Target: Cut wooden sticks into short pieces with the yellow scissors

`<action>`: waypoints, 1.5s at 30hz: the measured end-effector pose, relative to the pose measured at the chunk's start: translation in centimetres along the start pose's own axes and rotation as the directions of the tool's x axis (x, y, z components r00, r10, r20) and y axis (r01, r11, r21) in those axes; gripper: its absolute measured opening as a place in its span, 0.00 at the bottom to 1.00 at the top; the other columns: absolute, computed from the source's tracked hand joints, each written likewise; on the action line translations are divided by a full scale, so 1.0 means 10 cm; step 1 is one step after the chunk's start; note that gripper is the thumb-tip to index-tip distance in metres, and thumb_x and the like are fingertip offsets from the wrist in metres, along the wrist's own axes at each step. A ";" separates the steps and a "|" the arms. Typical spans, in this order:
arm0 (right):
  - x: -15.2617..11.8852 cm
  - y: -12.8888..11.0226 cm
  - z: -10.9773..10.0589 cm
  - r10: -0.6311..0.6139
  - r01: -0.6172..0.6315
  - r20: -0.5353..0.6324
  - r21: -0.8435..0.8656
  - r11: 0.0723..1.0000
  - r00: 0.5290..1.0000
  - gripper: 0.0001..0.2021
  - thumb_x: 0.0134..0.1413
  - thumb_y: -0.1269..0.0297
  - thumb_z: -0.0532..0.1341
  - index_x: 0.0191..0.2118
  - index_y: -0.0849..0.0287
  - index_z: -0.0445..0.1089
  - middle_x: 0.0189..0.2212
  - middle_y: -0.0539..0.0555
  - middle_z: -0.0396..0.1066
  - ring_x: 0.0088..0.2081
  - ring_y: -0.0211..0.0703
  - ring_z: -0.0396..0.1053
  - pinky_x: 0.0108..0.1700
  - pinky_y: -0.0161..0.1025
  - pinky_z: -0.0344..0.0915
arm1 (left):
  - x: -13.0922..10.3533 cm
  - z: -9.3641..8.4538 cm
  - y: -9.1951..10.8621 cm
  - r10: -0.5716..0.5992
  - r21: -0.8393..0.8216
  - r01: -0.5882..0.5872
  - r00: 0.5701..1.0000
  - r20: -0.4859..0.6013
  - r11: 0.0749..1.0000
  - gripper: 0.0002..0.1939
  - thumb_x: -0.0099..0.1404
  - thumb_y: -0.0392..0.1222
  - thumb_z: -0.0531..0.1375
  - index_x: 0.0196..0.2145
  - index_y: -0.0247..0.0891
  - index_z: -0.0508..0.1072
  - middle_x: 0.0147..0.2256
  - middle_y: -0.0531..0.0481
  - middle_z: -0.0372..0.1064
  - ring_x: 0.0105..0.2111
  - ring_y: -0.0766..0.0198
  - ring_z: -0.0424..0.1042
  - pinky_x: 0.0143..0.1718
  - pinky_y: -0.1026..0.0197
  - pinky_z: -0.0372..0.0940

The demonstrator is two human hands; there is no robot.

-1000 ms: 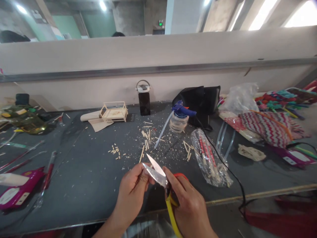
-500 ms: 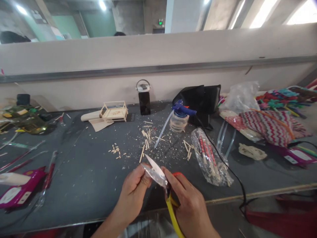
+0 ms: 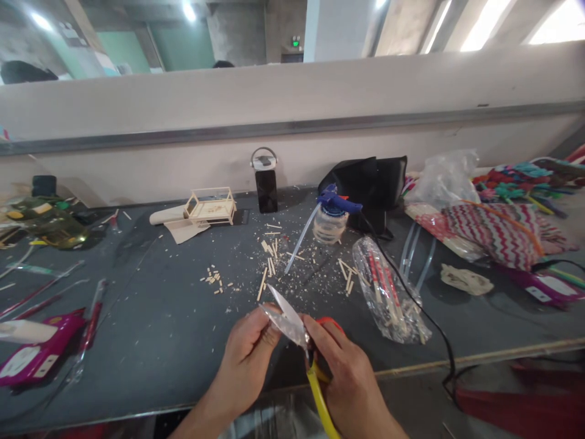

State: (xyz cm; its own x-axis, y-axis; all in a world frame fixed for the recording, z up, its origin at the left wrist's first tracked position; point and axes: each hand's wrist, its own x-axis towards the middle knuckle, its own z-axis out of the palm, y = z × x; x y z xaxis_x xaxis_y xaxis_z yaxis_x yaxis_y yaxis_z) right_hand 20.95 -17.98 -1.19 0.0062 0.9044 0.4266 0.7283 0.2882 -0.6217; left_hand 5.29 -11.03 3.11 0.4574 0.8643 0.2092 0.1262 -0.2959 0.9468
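My right hand (image 3: pixel 350 372) is wrapped round a pair of scissors (image 3: pixel 287 323) with yellow and red handles, their blades parted and pointing up and left. Fingers pinched, my left hand (image 3: pixel 249 350) is closed right beside the lower blade. Whatever it pinches is hidden or too small to make out. Short cut wooden sticks (image 3: pixel 270 265) and pale crumbs lie just beyond the blades. Further left is a cluster of tiny wooden pieces (image 3: pixel 214 277). At the back of the table stands a small wooden frame model (image 3: pixel 212 207).
A blue glue gun (image 3: pixel 338 200) rests on a jar (image 3: pixel 329 227), its black cord trailing right. Bagged sticks (image 3: pixel 388 292) lie at right, near a knitted piece (image 3: pixel 493 231). A phone (image 3: pixel 266 190) stands by the wall. Purple glue-gun-like tools (image 3: pixel 43 347) lie at left.
Almost nothing differs. Both hands and the scissors stay in nearly the same place, with only a very slight shift of the hands and blades.
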 end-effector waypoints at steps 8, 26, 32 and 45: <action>-0.11 0.09 0.07 -0.006 0.016 -0.092 0.106 0.994 0.996 0.24 0.52 0.78 0.54 0.56 0.61 0.65 0.29 0.54 0.73 0.28 0.42 0.74 0.31 0.35 0.73 | 0.00 -0.02 0.01 -0.003 0.110 0.005 1.000 -0.021 0.994 0.13 0.70 0.43 0.53 0.30 0.38 0.72 0.24 0.54 0.63 0.25 0.66 0.61 0.27 0.66 0.57; -0.09 0.08 0.02 0.019 -0.020 -0.061 -0.013 1.000 0.998 0.25 0.54 0.76 0.55 0.58 0.59 0.64 0.37 0.58 0.74 0.33 0.45 0.74 0.34 0.39 0.73 | 0.01 -0.12 -0.03 -0.043 0.056 0.046 0.998 -0.053 0.997 0.08 0.67 0.43 0.57 0.34 0.38 0.73 0.27 0.53 0.67 0.26 0.68 0.64 0.27 0.67 0.59; -0.04 0.05 0.03 -0.037 0.029 -0.074 -0.103 0.994 0.997 0.28 0.51 0.79 0.53 0.59 0.60 0.63 0.32 0.57 0.73 0.28 0.46 0.73 0.28 0.41 0.72 | 0.01 -0.08 -0.02 -0.081 -0.034 0.080 0.996 -0.045 0.996 0.09 0.65 0.43 0.58 0.30 0.37 0.74 0.22 0.56 0.65 0.21 0.71 0.62 0.22 0.71 0.58; -0.01 0.02 0.03 -0.035 0.031 -0.043 -0.083 0.996 0.998 0.30 0.49 0.77 0.55 0.61 0.58 0.60 0.35 0.58 0.71 0.32 0.50 0.72 0.31 0.45 0.72 | -0.02 -0.06 -0.07 -0.072 -0.243 0.067 0.997 -0.013 0.968 0.06 0.63 0.39 0.62 0.30 0.38 0.78 0.22 0.54 0.71 0.21 0.71 0.67 0.22 0.72 0.63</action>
State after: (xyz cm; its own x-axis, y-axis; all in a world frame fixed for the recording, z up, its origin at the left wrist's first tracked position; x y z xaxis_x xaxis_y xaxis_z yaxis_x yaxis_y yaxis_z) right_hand 20.91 -17.89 -1.57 0.0101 0.8795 0.4757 0.7827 0.2891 -0.5512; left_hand 4.58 -10.71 2.58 0.4352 0.8888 0.1435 -0.0611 -0.1298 0.9897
